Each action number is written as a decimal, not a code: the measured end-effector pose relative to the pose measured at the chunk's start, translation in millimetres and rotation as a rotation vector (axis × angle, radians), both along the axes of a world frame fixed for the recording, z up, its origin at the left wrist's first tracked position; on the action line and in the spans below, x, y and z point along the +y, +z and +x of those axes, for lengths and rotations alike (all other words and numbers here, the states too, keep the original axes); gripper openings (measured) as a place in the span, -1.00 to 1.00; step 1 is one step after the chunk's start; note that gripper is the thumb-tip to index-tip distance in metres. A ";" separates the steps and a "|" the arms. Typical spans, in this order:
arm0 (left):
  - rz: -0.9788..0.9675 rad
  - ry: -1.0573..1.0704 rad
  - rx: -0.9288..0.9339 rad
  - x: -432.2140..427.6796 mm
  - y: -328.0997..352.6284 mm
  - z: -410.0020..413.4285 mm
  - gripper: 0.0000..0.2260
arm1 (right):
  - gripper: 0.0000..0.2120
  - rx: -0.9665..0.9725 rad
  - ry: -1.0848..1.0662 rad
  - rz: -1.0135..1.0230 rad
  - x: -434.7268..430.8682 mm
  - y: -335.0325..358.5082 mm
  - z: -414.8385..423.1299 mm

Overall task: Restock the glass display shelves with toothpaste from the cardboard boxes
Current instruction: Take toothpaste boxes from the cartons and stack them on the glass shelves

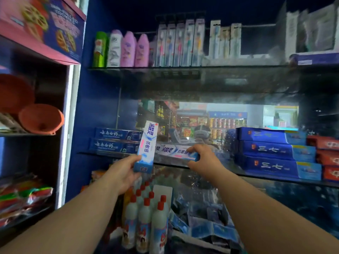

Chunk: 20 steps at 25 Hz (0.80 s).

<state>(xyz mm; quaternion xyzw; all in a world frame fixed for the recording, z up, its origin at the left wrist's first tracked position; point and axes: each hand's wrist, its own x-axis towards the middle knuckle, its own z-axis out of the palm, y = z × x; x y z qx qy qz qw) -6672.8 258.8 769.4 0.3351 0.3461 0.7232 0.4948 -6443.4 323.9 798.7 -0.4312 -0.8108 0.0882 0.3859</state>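
toothpaste box (146, 143), head view: upright, gripped at its lower end by the left hand (124, 171), at 9 o'clock of the right hand (203, 158), which pinches the end of a second box (174, 153) lying on the glass shelf (236, 172). that box sits near the front edge, so i judge a careless nudge could drop it onto the bottles (146, 217) at 6 o'clock.

Toothpaste box (147, 145) upright; another box (172, 152) flat on shelf (229, 170).

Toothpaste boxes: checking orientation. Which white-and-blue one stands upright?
The upright box is in the left hand; the flat box in the right hand lies on the glass shelf.
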 end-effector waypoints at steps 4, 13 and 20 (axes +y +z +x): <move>0.080 -0.048 -0.041 45.6 20.8 -43.6 -0.67 | -0.82 -0.114 -0.032 0.043 54.4 4.2 -42.2; 0.087 -0.094 0.013 94.1 28.9 -77.6 -0.66 | -0.45 -0.481 -0.175 0.027 149.1 13.8 -93.3; 0.092 -0.083 0.017 109.8 34.1 -91.9 -0.81 | -0.36 -0.672 -0.248 -0.024 188.8 21.1 -111.5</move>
